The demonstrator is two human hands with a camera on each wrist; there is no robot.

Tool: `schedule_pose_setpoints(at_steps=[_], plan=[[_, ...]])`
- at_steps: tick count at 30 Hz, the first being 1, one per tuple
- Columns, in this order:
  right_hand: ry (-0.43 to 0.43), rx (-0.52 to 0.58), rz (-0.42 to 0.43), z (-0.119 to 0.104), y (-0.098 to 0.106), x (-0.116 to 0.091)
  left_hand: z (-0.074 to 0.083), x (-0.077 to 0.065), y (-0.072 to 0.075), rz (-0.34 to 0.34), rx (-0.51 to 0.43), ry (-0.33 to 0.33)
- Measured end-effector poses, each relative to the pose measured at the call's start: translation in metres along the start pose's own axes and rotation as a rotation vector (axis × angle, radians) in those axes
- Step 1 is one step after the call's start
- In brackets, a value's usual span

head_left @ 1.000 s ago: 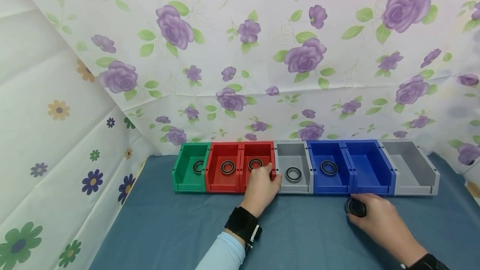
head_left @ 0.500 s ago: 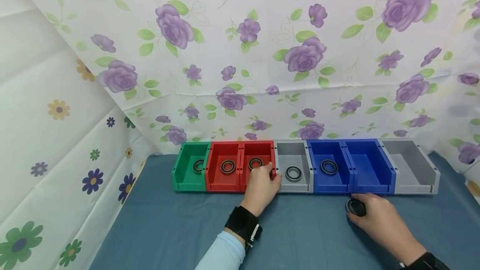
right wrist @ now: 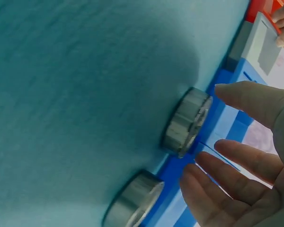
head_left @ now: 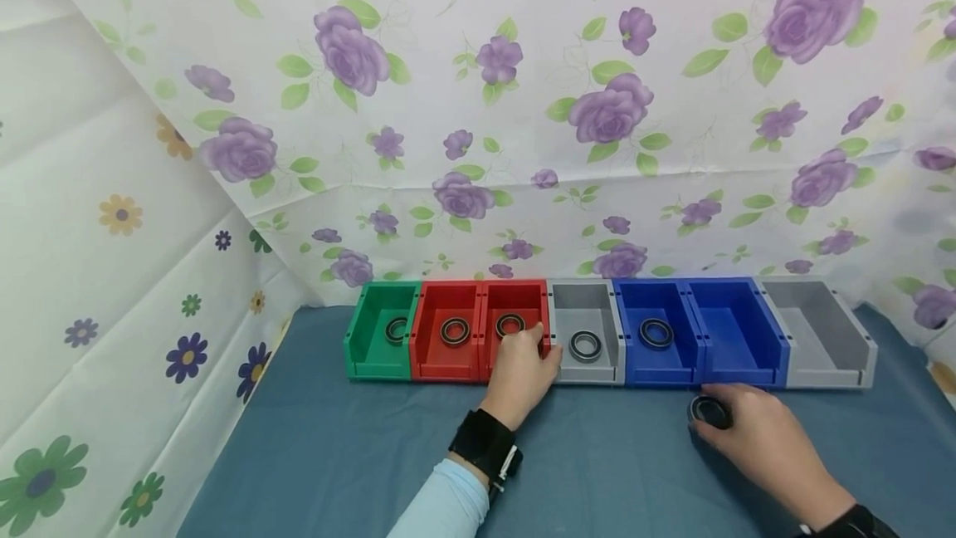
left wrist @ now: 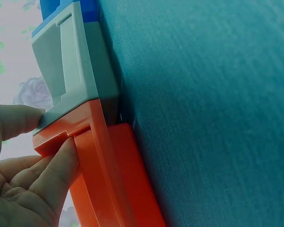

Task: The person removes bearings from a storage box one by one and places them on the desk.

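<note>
My left hand [head_left: 520, 374] straddles the adjoining walls of the right-hand red bin [head_left: 515, 295] and the left grey bin [head_left: 582, 295]. In the left wrist view its thumb is at the grey bin's edge and its fingers are inside the red one, pinching the walls. In front of the blue bins my right hand [head_left: 771, 437] is around a ball bearing [right wrist: 187, 123] lying on the cloth. Its thumb and fingers are spread, with small gaps to the bearing in the right wrist view. A second bearing [right wrist: 135, 201] lies beside it, hidden in the head view.
Bearings lie in the green bin [head_left: 377, 297], left red bin [head_left: 448, 297], right-hand red bin, left grey bin and left blue bin [head_left: 648, 297]. The right blue bin [head_left: 735, 318] and far-right grey bin [head_left: 810, 314] show bare floors. Blue cloth [head_left: 597, 463] covers the table.
The bearing at my right hand sits slightly flatter, showing more of its ring. My left hand keeps its place on the bins.
</note>
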State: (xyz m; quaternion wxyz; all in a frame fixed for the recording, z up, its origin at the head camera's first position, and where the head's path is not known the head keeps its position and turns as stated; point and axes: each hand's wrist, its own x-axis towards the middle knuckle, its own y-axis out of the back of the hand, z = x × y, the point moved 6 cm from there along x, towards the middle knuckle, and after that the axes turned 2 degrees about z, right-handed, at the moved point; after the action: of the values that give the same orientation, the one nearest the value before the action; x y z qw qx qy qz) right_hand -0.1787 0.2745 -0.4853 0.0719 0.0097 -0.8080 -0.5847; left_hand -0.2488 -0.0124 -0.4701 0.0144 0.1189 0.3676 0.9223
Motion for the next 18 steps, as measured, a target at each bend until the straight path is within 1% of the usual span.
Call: schedule_pose_setpoints(at_steps=[5,9,14,18], plan=[[0.019,0.008,0.042,-0.004,0.009,0.004,0.001,0.000,0.000,-0.005,-0.007,0.002],[0.043,0.018,0.101,-0.011,0.021,0.010,0.002,0.000,0.000,-0.008,-0.019,-0.002],[0.113,0.038,0.202,-0.027,0.037,0.020,0.001,0.000,0.001,-0.003,-0.021,0.001],[0.191,0.049,0.278,-0.041,0.045,0.029,0.001,0.000,0.001,-0.003,-0.014,0.005]])
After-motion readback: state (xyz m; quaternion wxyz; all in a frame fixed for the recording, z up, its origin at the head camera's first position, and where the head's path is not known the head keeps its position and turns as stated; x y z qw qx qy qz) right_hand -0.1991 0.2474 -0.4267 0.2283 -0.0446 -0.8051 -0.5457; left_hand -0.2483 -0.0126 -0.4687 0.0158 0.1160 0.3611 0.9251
